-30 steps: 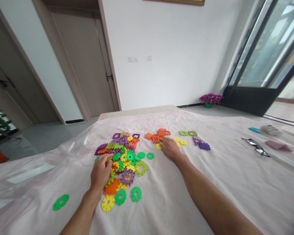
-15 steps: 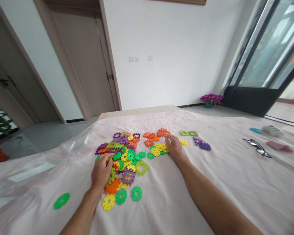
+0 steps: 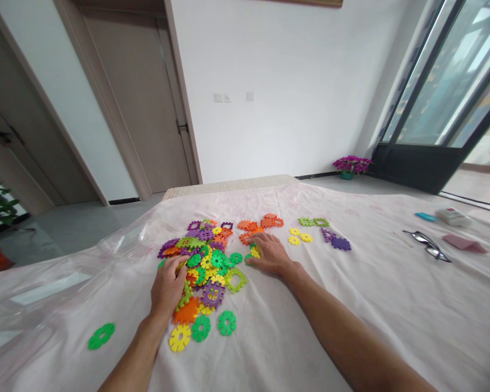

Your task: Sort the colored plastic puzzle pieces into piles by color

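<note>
My left hand (image 3: 169,286) rests on the left side of a heaped pile of plastic pieces, fingers loosely bent and thumb apart. Notched green discs (image 3: 217,258), yellow discs (image 3: 206,261) and purple square pieces (image 3: 213,294) mix in this heap. Right of it, my right hand (image 3: 269,253) lies low over a small group of yellow and green discs, fingers stretched and thumb apart. One yellow disc (image 3: 255,251) shows between thumb and fingers; the palm hides others. Orange pieces (image 3: 268,220) lie just beyond these fingertips.
Three yellow discs (image 3: 294,240), lime squares (image 3: 321,222) and purple squares (image 3: 341,244) lie apart to the right. Farther right are glasses (image 3: 428,245) and a pink cloth (image 3: 464,243). Clear plastic packaging (image 3: 53,288) and a lone green disc (image 3: 102,336) are at left.
My right hand has moved left and spread out, now covering most of the yellow and green group. Three yellow discs it partly hid now show fully. My left hand stays put.
</note>
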{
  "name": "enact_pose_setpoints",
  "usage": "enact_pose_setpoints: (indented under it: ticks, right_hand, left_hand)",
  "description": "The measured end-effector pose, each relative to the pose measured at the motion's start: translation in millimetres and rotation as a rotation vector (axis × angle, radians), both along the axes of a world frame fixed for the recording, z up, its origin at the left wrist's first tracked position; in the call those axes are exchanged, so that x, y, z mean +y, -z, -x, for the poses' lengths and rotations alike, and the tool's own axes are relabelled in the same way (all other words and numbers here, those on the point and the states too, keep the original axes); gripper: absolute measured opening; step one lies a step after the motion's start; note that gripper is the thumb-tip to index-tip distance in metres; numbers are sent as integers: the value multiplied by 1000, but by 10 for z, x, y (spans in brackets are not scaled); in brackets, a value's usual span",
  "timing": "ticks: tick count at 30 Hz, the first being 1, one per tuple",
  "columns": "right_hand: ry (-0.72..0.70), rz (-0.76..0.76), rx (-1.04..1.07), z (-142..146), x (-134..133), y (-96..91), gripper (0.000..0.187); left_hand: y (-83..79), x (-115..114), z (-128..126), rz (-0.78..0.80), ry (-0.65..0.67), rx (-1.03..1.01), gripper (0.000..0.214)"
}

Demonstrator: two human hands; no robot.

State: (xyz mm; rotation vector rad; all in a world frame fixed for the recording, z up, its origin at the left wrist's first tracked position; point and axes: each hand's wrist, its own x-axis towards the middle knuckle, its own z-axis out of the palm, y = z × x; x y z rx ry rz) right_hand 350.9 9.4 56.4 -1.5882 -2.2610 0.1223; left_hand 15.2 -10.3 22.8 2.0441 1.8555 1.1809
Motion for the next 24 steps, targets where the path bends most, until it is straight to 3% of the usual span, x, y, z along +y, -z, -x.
enact_pose_setpoints:
  ticks: [13, 20, 24]
  right_hand:
    - [204, -39, -30, -192, 94, 64, 22]
    - [487, -103, -123, -511, 200, 127, 24]
    - [480, -193, -107, -566, 215, 157, 28]
  left_hand:
    - [39, 12, 26, -10, 11, 16, 34]
    - [50, 21, 24, -22, 10, 12, 34]
    - [47, 20, 19, -13, 3, 11, 34]
